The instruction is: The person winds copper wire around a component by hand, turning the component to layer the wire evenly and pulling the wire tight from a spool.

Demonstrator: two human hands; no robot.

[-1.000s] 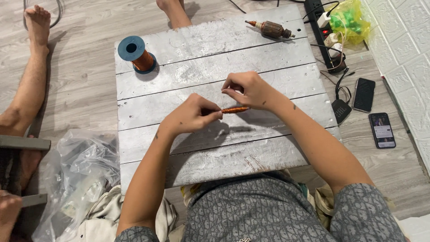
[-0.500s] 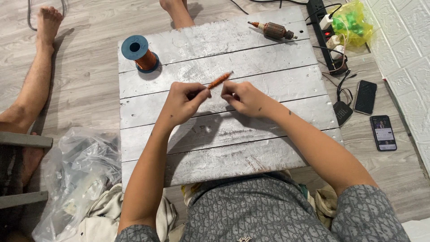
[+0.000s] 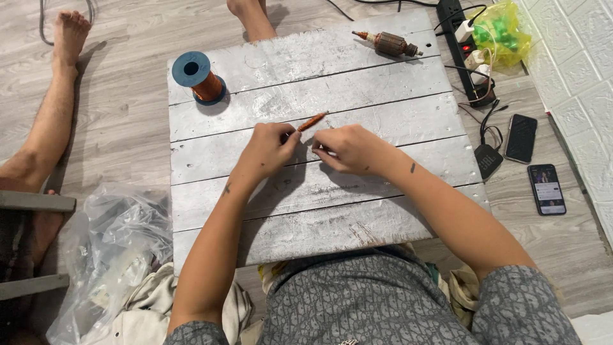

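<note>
My left hand (image 3: 268, 148) pinches one end of a small copper-coloured coil of wire (image 3: 312, 121), which sticks out up and to the right above the grey plank board (image 3: 306, 211). Close beside it, my right hand (image 3: 348, 148) has its fingers curled near the coil's lower end; what it grips is too small to make out. A blue spool of copper wire (image 3: 198, 78) stands at the board's far left. A motor armature (image 3: 389, 43) lies at the far right corner.
A power strip (image 3: 465, 45) with plugs and a yellow-green plastic bag (image 3: 504, 32) lie at the right, by a white wall. Two phones (image 3: 520, 137) (image 3: 547, 188) rest on the floor. Another person's bare legs (image 3: 45, 121) are at the left, a clear plastic bag (image 3: 108, 243) near them.
The coil went from lying level between both hands to pointing up and to the right. Both hands shifted slightly toward the far side of the board.
</note>
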